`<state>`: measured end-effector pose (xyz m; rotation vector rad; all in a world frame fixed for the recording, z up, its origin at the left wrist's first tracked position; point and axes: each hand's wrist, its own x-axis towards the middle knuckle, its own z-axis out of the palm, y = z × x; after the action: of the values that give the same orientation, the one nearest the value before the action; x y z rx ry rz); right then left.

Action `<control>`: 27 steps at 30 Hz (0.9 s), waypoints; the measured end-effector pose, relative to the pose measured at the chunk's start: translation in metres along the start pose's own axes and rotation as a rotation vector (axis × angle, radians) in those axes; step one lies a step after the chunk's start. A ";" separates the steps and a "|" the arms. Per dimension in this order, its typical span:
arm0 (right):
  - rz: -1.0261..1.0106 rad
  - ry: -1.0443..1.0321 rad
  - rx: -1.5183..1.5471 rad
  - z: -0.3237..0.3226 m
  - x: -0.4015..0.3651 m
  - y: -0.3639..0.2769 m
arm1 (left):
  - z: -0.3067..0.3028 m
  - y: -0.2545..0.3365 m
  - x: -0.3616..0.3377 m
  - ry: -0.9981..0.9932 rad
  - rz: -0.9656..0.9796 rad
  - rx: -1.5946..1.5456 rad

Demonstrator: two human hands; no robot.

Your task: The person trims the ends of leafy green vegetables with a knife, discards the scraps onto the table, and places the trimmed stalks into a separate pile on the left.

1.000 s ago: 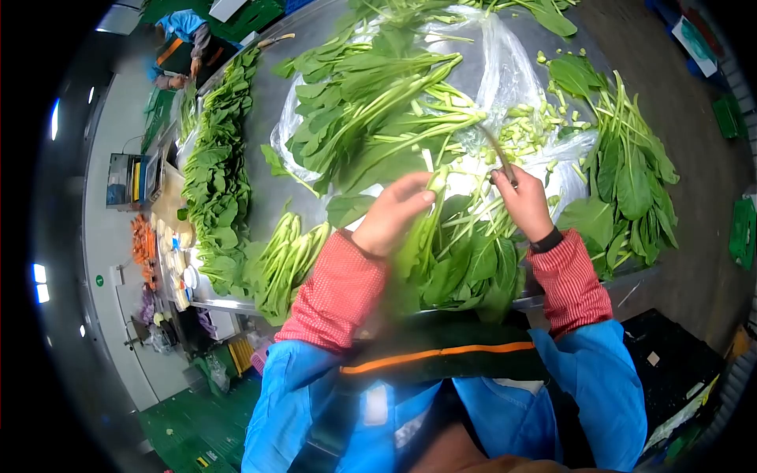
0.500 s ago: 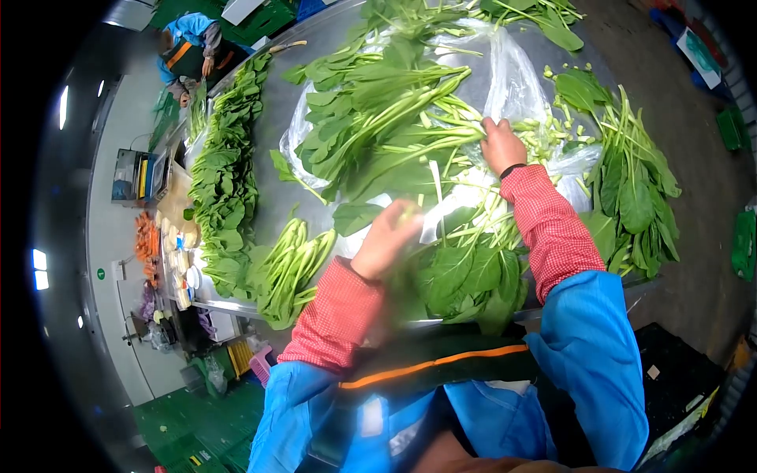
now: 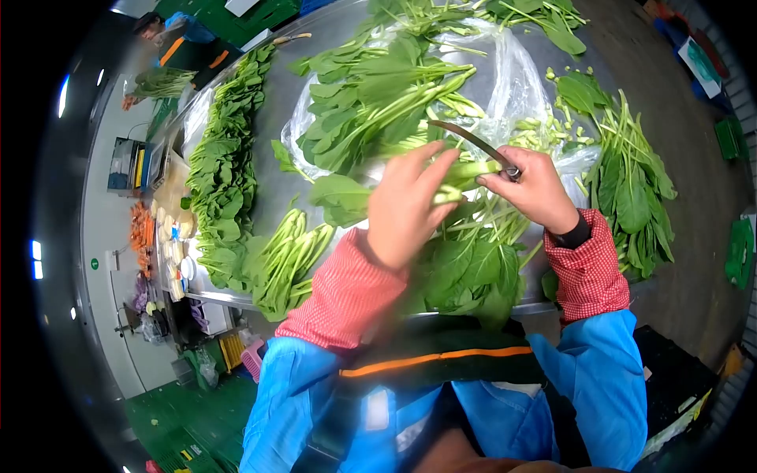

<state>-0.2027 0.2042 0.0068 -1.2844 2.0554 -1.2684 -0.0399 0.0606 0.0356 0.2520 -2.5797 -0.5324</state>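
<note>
My right hand [image 3: 536, 189] is closed round the handle of a knife [image 3: 473, 140], whose dark, curved blade points up and left. Its thumb rests by the cut ends of a few leafy green stems [image 3: 473, 170]. Those stems are gripped in my left hand [image 3: 406, 205], with a broad leaf [image 3: 339, 195] out to its left. Beyond my hands lies a large pile of leafy greens [image 3: 371, 102] on clear plastic [image 3: 512, 75]. Another bunch of greens [image 3: 477, 268] lies nearer my body, leaves towards me. Chopped stem ends [image 3: 536, 138] are scattered past my right hand.
A long row of greens [image 3: 225, 173] lines the left of the metal table [image 3: 276, 169], with a loose bundle [image 3: 292, 244] near the front edge. More greens [image 3: 631, 189] hang over the right edge. A second knife [image 3: 292, 37] lies far left, near a co-worker [image 3: 189, 47] holding greens.
My right hand has left the pile and moved right and nearer, now showing the knife. My left hand has come up towards it with stems. The co-worker has straightened and lifted a bunch.
</note>
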 end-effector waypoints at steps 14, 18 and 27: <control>-0.076 0.291 -0.415 0.016 -0.054 0.082 | 0.023 -0.013 -0.020 -0.336 -0.653 -1.027; 0.146 0.230 0.183 0.018 -0.055 0.049 | 0.027 -0.017 -0.028 -0.337 -0.636 -0.959; 0.120 -0.080 0.212 0.014 -0.045 -0.005 | 0.022 -0.011 -0.031 -0.079 -0.093 -0.096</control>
<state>-0.1678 0.2349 -0.0012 -1.0821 1.8572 -1.3178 -0.0228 0.0660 0.0003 0.3250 -2.6191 -0.7110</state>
